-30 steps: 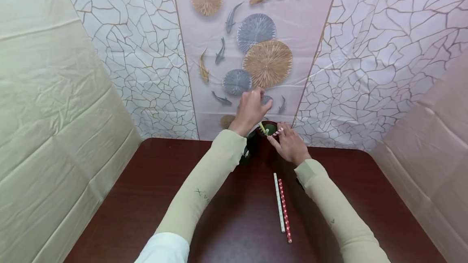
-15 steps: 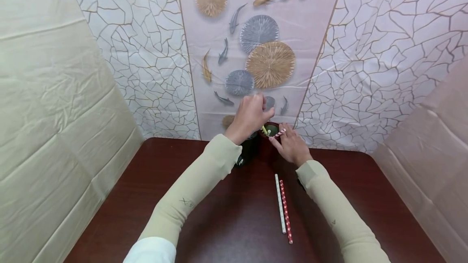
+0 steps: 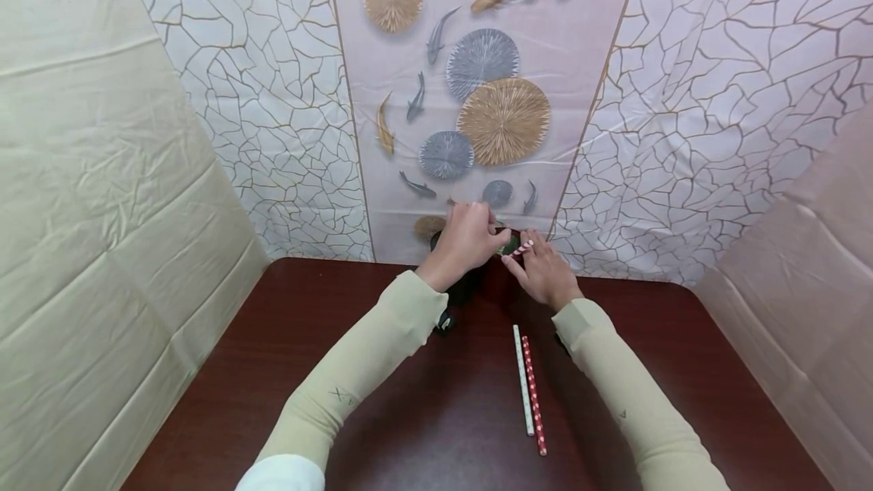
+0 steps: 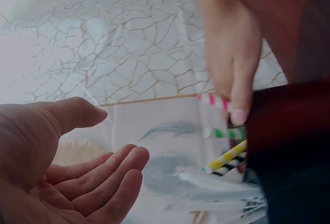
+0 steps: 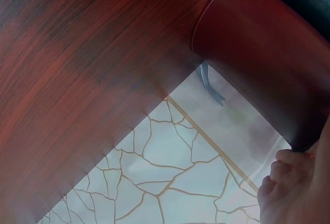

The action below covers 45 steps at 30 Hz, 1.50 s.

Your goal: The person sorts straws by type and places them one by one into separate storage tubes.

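Note:
In the head view my left hand (image 3: 467,241) is over the openings of two containers at the back of the table. The left wrist view shows its thumb and fingers apart, with nothing between them. A dark red cup (image 5: 252,53) stands beside a black container (image 4: 294,182). My right hand (image 3: 544,271) grips the cup's rim, thumb near the opening and fingers around the far side. From the cup stick out a pink-striped straw (image 4: 214,100), a green-striped straw (image 4: 227,132), a yellow dotted straw (image 4: 226,157) and a black-striped straw (image 4: 230,164). Translucent white pieces (image 4: 221,185) protrude at the black container.
A white patterned straw (image 3: 524,381) and a red dotted straw (image 3: 534,396) lie side by side on the brown table (image 3: 409,415). A patterned cloth backdrop (image 3: 293,173) rises right behind the containers, and beige cloth (image 3: 136,248) hangs at the sides.
My left hand has come down from above to the openings of the containers. My right hand has kept its place at the cup's rim. The two straws on the table lie unchanged.

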### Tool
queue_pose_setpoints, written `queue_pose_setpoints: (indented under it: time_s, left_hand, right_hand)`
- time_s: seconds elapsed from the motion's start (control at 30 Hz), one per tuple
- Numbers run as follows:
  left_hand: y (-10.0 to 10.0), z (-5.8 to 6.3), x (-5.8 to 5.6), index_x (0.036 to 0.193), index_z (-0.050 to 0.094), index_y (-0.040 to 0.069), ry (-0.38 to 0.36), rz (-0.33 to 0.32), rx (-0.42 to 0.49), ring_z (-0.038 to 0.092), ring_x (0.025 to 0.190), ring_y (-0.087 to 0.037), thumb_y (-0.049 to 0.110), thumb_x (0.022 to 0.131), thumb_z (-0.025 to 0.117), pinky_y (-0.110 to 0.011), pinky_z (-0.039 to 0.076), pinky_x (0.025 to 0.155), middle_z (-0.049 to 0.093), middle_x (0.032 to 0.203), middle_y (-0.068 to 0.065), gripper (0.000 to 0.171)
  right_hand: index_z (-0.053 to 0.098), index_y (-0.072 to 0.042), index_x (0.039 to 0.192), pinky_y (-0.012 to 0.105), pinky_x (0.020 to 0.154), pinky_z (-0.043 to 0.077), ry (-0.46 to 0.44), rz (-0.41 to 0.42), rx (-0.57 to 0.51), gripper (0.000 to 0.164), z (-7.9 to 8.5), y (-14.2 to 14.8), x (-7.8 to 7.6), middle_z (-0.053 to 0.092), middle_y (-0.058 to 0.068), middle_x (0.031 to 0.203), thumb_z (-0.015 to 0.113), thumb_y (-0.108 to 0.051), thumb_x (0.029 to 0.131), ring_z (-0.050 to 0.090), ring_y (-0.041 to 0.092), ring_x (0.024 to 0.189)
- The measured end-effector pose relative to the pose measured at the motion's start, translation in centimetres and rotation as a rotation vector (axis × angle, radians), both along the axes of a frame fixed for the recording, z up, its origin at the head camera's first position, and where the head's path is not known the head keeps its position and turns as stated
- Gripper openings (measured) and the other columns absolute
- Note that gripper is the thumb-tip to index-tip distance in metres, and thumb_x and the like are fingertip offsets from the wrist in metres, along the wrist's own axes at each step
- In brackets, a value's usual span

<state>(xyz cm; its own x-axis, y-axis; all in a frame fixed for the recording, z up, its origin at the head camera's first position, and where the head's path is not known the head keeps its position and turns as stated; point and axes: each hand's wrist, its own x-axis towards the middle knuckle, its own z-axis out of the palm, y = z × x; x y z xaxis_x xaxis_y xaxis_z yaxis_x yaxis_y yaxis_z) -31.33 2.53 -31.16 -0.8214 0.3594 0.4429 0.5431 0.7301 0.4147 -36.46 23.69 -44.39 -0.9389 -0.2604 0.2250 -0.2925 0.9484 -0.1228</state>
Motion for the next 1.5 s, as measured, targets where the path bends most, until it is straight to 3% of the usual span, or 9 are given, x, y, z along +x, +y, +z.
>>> queue_pose_setpoints:
  time_s: [0.37, 0.63, 0.77, 0.93, 0.97, 1.1, 1.2, 1.37, 1.5]
  left_hand:
    - [1.1, -4.4, 0.7, 0.055, 0.05, 0.015, -0.085, -0.021, -0.022, 0.047, 0.051, -0.01, 0.025, 0.095, 0.073, -0.024, 0.036, 0.056, 0.041, 0.047, 0.009, 0.047]
    - [2.1, -8.4, 0.7, 0.049, 0.042, 0.018, -0.161, -0.021, -0.027, 0.037, 0.044, -0.008, 0.026, 0.093, 0.076, -0.022, 0.029, 0.049, 0.031, 0.042, 0.009, 0.056]
    - [2.6, -10.6, 0.8, 0.054, 0.049, 0.016, -0.263, -0.016, -0.021, 0.041, 0.047, -0.01, 0.028, 0.093, 0.078, -0.024, 0.033, 0.05, 0.04, 0.046, 0.007, 0.05]
    - [3.3, -13.2, 0.9, 0.067, 0.066, 0.009, -0.335, -0.01, -0.012, 0.058, 0.059, -0.018, 0.027, 0.092, 0.081, -0.032, 0.048, 0.061, 0.06, 0.056, -0.002, 0.035]
    - [3.4, -14.4, 0.5, 0.067, 0.065, 0.01, -0.325, -0.016, -0.009, 0.058, 0.059, -0.017, 0.03, 0.092, 0.08, -0.033, 0.049, 0.062, 0.06, 0.057, -0.001, 0.035]
    - [3.9, -15.9, 0.5, 0.067, 0.063, 0.008, -0.392, -0.014, -0.018, 0.059, 0.057, -0.018, 0.027, 0.093, 0.079, -0.034, 0.05, 0.064, 0.059, 0.056, -0.004, 0.037]
    - [4.4, -17.8, -0.2, 0.07, 0.063, 0.009, -0.463, 0.029, -0.036, 0.06, 0.058, -0.017, 0.029, 0.093, 0.08, -0.034, 0.051, 0.065, 0.06, 0.058, -0.004, 0.035]
    - [6.0, -23.6, -3.5, 0.077, 0.065, 0.015, -0.515, 0.102, -0.051, 0.062, 0.066, -0.019, 0.042, 0.091, 0.08, -0.035, 0.052, 0.066, 0.064, 0.067, -0.001, 0.034]
    - [6.6, -23.8, -3.6, 0.077, 0.066, 0.013, -0.538, 0.122, -0.033, 0.065, 0.074, -0.027, 0.038, 0.087, 0.083, -0.035, 0.053, 0.065, 0.066, 0.074, -0.005, 0.033]
  right_hand:
    - [0.028, 0.014, 0.16, 0.059, 0.13, 0.028, 0.029, 0.006, 0.088, 0.077, -0.1, 0.2, -0.2, 0.027, 0.033, 0.169, 0.034, -0.047, 0.114, 0.025, 0.046, 0.16]
    - [0.024, 0.011, 0.163, 0.06, 0.13, 0.026, -0.012, -0.01, 0.033, 0.083, -0.2, 0.1, -0.3, 0.023, 0.031, 0.172, 0.03, -0.055, 0.113, 0.02, 0.044, 0.162]
    - [0.023, 0.01, 0.163, 0.06, 0.13, 0.025, -0.017, -0.009, 0.019, 0.084, -0.2, 0.1, -0.2, 0.022, 0.03, 0.172, 0.03, -0.056, 0.113, 0.019, 0.044, 0.163]
    - [0.022, 0.009, 0.164, 0.059, 0.131, 0.024, -0.022, -0.01, 0.015, 0.085, -0.1, 0.1, 0.0, 0.021, 0.029, 0.173, 0.029, -0.058, 0.112, 0.018, 0.043, 0.163]
    - [0.023, 0.01, 0.164, 0.059, 0.131, 0.023, -0.022, -0.01, 0.016, 0.085, -0.1, 0.1, 0.0, 0.021, 0.029, 0.173, 0.029, -0.058, 0.113, 0.018, 0.043, 0.163]
    - [0.023, 0.01, 0.163, 0.058, 0.131, 0.023, -0.021, -0.009, 0.016, 0.085, 0.0, 0.1, 0.1, 0.021, 0.029, 0.173, 0.029, -0.058, 0.113, 0.018, 0.043, 0.163]
    - [0.023, 0.01, 0.163, 0.058, 0.131, 0.024, -0.018, -0.008, 0.013, 0.085, 0.1, 0.0, 0.2, 0.021, 0.029, 0.173, 0.03, -0.058, 0.113, 0.019, 0.043, 0.163]
    - [0.024, 0.011, 0.163, 0.059, 0.131, 0.024, -0.011, -0.002, 0.01, 0.084, 0.0, -0.1, 0.3, 0.022, 0.03, 0.172, 0.03, -0.057, 0.113, 0.02, 0.044, 0.162]
    - [0.026, 0.01, 0.162, 0.059, 0.13, 0.026, 0.0, -0.003, 0.006, 0.084, 0.0, 0.0, 0.3, 0.024, 0.03, 0.172, 0.031, -0.057, 0.113, 0.021, 0.044, 0.162]
